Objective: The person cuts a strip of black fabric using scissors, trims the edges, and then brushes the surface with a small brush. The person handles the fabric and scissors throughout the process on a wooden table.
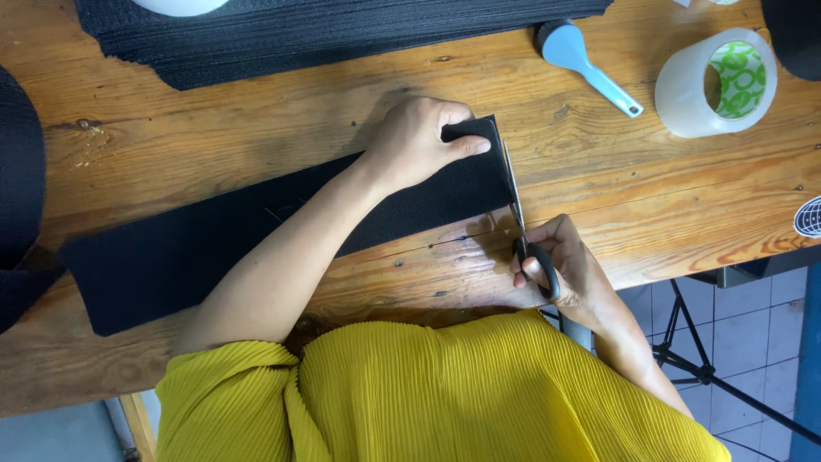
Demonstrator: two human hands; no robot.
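Observation:
A long black fabric strip (197,248) lies across the wooden table (599,197). My left hand (419,141) presses flat on its right end, fingers spread on the cloth. My right hand (569,265) grips the black handles of a pair of scissors (517,214). The blades point away from me along the strip's right edge, and I cannot tell whether they touch the cloth.
A stack of black fabric pieces (325,34) lies at the table's far side. A light blue scoop-like tool (581,60) and a big roll of clear tape (718,81) sit at the far right. More black material (17,171) lies at the left edge. A tripod leg (710,376) stands on the tiled floor.

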